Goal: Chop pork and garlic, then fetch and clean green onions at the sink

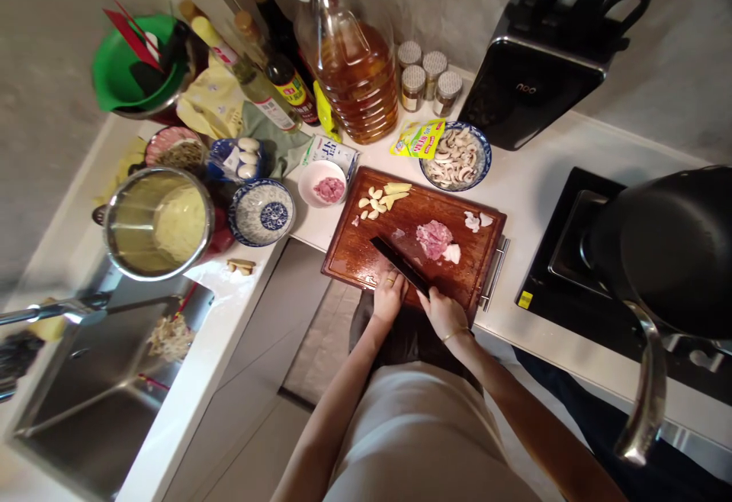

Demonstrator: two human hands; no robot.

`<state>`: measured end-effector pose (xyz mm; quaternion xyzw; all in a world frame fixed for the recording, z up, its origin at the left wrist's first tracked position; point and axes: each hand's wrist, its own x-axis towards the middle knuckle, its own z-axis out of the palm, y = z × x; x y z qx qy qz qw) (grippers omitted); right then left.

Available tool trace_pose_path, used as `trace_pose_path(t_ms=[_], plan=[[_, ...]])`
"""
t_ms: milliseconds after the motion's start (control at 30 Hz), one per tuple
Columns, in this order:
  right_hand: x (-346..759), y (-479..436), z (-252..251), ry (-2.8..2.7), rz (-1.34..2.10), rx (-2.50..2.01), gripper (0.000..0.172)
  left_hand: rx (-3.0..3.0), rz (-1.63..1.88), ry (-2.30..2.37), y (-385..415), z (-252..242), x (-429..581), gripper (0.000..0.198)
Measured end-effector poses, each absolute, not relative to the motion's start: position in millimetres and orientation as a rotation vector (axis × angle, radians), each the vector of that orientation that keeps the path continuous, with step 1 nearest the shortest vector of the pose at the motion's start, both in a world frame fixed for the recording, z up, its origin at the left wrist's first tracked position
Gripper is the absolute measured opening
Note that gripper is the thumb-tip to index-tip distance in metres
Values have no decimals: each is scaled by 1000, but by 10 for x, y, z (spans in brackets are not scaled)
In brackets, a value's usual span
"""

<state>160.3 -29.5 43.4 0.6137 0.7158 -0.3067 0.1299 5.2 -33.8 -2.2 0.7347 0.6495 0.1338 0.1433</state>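
Meat, a small pink heap with a pale piece at its right, lay near the middle of the wooden cutting board on the desk, just beyond the knife. I noted the right hand closed about the handle at the board's near edge. The left hand rested on the back of the blade with fingers bent; whether it pinched or merely pressed I could not tell. The blade lay aslant, its tip pointing away to the left, just beside the heap. In my judgement, sound work here called for the blade set square over the heap, the tip held down as a pivot, the left fingers on top of the spine and off the edge, and short rocking strokes well clear of the garlic cloves and ginger slices at the board's far side.
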Motion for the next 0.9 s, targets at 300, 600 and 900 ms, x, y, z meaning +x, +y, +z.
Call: trace_pose_path(t_ms=[300, 600, 900], plan=[[1835, -108, 253, 2049, -1056, 1848, 50, 2144, 462, 1778, -335, 51, 59, 20], [1952, -233, 407, 2101, -999, 1918, 48, 2170, 487, 1701, -393, 11, -21, 24], [1809, -379, 467, 2127, -924, 1778, 49, 2148, 520, 1731, -365, -39, -15, 20]])
